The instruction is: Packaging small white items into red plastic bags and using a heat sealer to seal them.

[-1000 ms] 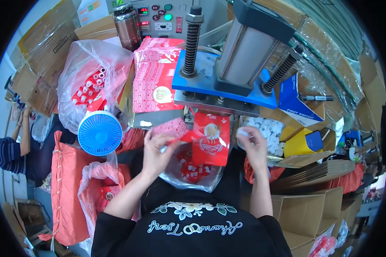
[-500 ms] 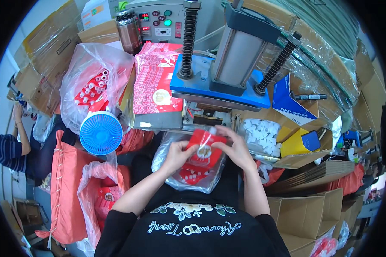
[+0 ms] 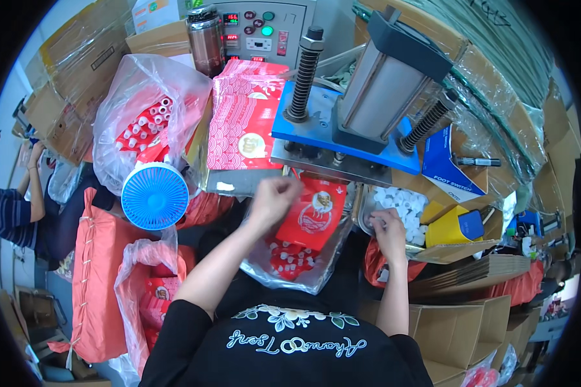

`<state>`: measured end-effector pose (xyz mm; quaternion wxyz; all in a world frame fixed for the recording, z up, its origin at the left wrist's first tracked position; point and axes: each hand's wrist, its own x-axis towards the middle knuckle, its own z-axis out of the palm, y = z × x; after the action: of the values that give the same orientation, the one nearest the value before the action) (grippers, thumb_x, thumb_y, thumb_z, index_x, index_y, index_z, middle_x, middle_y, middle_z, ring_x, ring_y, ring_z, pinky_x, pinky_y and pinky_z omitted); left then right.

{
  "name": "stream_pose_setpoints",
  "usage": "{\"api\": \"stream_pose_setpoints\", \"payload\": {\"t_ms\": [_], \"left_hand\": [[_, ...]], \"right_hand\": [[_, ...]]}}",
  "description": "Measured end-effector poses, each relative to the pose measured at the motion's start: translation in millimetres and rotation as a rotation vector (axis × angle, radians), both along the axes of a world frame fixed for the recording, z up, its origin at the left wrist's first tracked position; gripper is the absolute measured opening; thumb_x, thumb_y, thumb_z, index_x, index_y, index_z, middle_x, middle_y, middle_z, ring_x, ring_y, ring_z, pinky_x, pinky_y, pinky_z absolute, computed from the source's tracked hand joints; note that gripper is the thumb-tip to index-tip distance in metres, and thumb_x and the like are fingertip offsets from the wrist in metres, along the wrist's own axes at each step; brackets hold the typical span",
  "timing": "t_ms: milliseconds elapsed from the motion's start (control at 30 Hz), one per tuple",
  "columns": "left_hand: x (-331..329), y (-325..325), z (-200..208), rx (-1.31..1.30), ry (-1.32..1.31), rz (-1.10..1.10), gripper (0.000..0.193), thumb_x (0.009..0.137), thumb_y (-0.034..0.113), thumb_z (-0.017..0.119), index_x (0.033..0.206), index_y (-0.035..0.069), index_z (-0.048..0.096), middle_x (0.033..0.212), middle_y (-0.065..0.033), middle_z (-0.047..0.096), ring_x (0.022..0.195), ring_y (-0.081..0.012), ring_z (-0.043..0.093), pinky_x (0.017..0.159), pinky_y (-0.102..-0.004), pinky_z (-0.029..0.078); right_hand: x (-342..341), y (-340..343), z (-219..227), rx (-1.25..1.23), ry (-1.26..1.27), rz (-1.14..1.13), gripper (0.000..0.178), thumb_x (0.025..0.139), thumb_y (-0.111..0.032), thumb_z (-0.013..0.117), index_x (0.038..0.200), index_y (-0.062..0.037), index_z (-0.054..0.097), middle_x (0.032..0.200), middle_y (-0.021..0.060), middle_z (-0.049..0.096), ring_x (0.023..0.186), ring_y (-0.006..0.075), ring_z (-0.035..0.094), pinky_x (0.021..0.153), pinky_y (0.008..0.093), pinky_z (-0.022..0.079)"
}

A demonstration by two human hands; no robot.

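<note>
A flat red pouch (image 3: 314, 216) with a gold-and-white print hangs at the front of the press (image 3: 342, 138), its top edge hidden under the press head. Beside the pouch's upper left edge is my left hand (image 3: 275, 201), slightly blurred, its fingers curled together; what they hold, if anything, is hidden. My right hand (image 3: 388, 233) reaches to the near left side of a tray of small white plastic spouts (image 3: 403, 205). Its fingers are bent together, and I cannot make out what is in them. Below the pouch, a clear plastic bag (image 3: 290, 280) holds several red pouches with white spouts.
Left of the press lies a stack of red-and-pink printed pouches (image 3: 242, 138). A blue fan (image 3: 155, 196) stands before a bag of spouted pouches (image 3: 142, 129). At right are a yellow container (image 3: 445, 227) and cardboard boxes (image 3: 445, 326). Another person (image 3: 13, 219) sits far left.
Both hands have parted from the red pouch they held over the bag. A red pouch now sits at the press; my left hand moved up, my right hand moved right to the spouts.
</note>
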<state>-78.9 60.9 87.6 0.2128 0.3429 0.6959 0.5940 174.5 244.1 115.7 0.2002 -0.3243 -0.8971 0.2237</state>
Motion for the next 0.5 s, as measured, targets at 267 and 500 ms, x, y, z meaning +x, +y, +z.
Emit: {"api": "stream_pose_setpoints", "payload": {"t_ms": [267,500], "left_hand": [[-20,-76,-11,-0.311,0.838,0.23,0.065,0.075,0.025,0.078,0.134,0.012,0.053,0.139,-0.0111,0.052,0.136,-0.0275,0.043,0.116,-0.0531,0.017],[6,-82,33,-0.023,0.387,0.234,0.012,0.081,0.003,0.069,0.093,0.004,0.073,0.083,-0.0068,0.069,0.082,-0.0189,0.065,0.086,-0.0345,0.044]], "right_hand": [[4,21,-17,-0.463,0.475,-0.164,0.02,0.094,-0.009,0.062,0.112,-0.0011,0.064,0.1,0.0024,0.062,0.08,0.0081,0.058,0.07,0.0236,0.047],[-16,-13,19,-0.515,0.49,0.049,0.019,0.094,-0.007,0.06,0.11,-0.0017,0.067,0.105,0.0019,0.065,0.084,0.0073,0.056,0.074,0.0227,0.047]]}}
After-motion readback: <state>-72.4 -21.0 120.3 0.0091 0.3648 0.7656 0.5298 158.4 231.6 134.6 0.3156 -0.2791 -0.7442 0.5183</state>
